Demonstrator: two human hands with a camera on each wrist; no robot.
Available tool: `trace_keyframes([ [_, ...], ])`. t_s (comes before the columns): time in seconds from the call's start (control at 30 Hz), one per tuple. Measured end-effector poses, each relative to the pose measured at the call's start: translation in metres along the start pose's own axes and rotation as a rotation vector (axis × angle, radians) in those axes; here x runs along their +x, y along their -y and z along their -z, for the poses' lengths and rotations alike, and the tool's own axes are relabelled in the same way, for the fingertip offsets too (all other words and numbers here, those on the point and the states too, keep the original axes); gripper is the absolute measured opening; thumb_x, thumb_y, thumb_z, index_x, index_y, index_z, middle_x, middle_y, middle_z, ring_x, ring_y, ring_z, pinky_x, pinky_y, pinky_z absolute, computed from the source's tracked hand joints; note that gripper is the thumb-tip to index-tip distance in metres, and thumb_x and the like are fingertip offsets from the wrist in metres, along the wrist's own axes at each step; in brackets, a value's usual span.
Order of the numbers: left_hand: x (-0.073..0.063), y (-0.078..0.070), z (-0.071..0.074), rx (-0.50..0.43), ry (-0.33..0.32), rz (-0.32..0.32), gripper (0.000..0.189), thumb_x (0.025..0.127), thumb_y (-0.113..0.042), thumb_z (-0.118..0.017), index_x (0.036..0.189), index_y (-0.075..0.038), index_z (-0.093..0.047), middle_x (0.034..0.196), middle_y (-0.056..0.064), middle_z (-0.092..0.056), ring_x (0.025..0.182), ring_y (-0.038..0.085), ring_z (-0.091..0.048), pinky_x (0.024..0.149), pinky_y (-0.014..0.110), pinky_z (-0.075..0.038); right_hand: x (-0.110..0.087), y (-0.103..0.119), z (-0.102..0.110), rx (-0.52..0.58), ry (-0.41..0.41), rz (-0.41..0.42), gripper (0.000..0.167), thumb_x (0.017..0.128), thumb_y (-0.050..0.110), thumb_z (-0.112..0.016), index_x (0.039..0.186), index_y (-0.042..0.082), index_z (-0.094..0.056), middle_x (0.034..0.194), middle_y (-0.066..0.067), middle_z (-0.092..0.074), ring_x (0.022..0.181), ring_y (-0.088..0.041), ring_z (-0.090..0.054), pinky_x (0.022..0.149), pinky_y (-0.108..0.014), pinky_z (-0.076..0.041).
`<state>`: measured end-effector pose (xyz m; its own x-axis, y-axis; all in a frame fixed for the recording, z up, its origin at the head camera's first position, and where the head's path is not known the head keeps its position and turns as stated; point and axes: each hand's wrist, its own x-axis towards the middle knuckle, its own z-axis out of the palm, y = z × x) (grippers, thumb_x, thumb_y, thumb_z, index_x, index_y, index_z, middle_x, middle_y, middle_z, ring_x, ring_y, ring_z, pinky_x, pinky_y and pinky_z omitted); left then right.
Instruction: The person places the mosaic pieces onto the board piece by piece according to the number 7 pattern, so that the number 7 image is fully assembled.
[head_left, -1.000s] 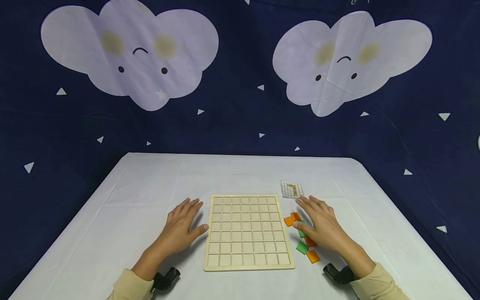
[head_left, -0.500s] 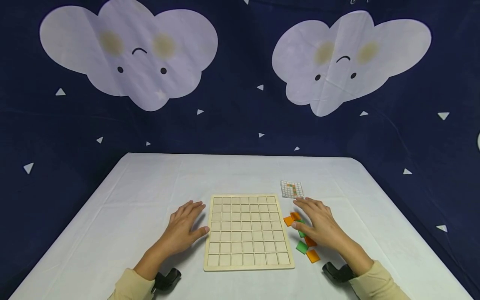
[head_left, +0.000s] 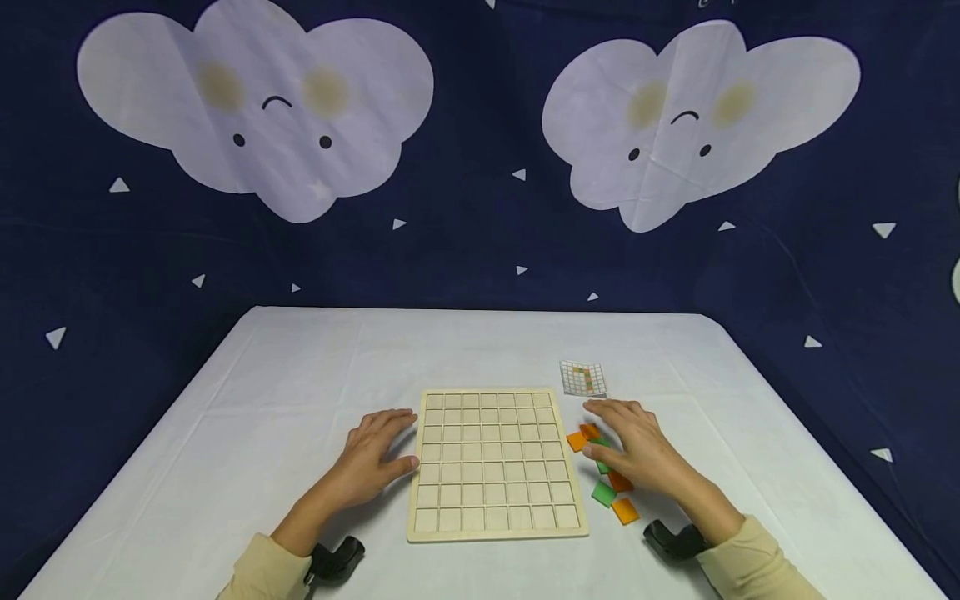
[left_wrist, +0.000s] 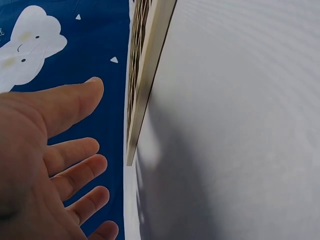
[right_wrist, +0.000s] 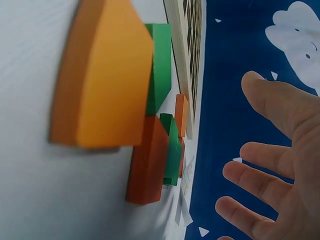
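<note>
A pale wooden grid board (head_left: 495,465) lies flat on the table, its square cells bare. Beside its left edge is my left hand (head_left: 369,457), fingers extended and thumb apart; the left wrist view shows the palm (left_wrist: 25,150) holding nothing. On the right, my right hand (head_left: 637,446) hovers over several square tiles, partly hiding them. An orange tile (head_left: 626,511) and a green tile (head_left: 603,494) lie nearest me. Farther up is another orange tile (head_left: 576,442). In the right wrist view a darker orange tile (right_wrist: 148,160) stands out, and the hand's fingers are empty.
A small paper card (head_left: 582,379) printed with a coloured grid pattern lies behind the tiles. White cloth covers the table (head_left: 300,358). A dark blue curtain with clouds (head_left: 465,125) hangs behind it. Black wrist cameras (head_left: 335,560) sit on both wrists.
My left hand has shifted slightly right, closer to the board's left edge. The right hand's fingertips have drawn a little left and toward me. The board, tiles and card stay in place.
</note>
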<state>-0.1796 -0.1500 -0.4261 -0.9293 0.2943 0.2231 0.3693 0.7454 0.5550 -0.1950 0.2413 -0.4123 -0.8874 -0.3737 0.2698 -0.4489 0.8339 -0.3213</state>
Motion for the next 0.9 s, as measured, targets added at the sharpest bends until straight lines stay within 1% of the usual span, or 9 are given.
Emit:
trace_keyframes([
  [0.17,0.0024,0.0017,-0.0003,-0.052,0.016,0.008,0.056,0.081,-0.020,-0.071,0.132,-0.007,-0.052,0.138,0.010,-0.050,0.129,0.030,-0.038,0.099,0.050,-0.027,0.0009,-0.0002,0.0001,0.011,0.009,-0.002,0.059,0.080,0.031,-0.073,0.131,0.010,-0.053,0.135,-0.012,-0.054,0.119,-0.030,-0.047,0.093,-0.048,-0.031],
  [0.43,0.0048,0.0057,-0.0029,-0.120,0.016,-0.008,0.053,0.079,-0.017,-0.072,0.128,-0.006,-0.055,0.135,0.009,-0.053,0.125,0.030,-0.039,0.096,0.046,-0.026,0.0018,-0.0005,0.0007,0.021,0.028,-0.009,0.056,0.080,0.029,-0.073,0.129,0.010,-0.055,0.134,-0.011,-0.055,0.117,-0.030,-0.048,0.092,-0.047,-0.032],
  [0.7,0.0058,0.0089,-0.0027,-0.214,0.063,0.022,0.052,0.078,-0.019,-0.073,0.126,-0.007,-0.057,0.137,0.005,-0.051,0.127,0.028,-0.036,0.098,0.046,-0.022,0.0041,-0.0032,-0.0002,0.062,0.048,-0.027,0.053,0.079,0.027,-0.074,0.127,0.011,-0.057,0.131,-0.010,-0.057,0.116,-0.029,-0.048,0.093,-0.047,-0.032],
  [0.9,0.0060,0.0088,-0.0031,-0.232,0.078,0.031,0.047,0.079,-0.022,-0.073,0.122,-0.009,-0.059,0.135,0.005,-0.053,0.126,0.028,-0.036,0.097,0.047,-0.022,0.0057,-0.0042,-0.0005,0.072,0.063,-0.031,0.052,0.079,0.025,-0.074,0.127,0.011,-0.058,0.128,-0.007,-0.058,0.112,-0.026,-0.049,0.092,-0.046,-0.033],
])
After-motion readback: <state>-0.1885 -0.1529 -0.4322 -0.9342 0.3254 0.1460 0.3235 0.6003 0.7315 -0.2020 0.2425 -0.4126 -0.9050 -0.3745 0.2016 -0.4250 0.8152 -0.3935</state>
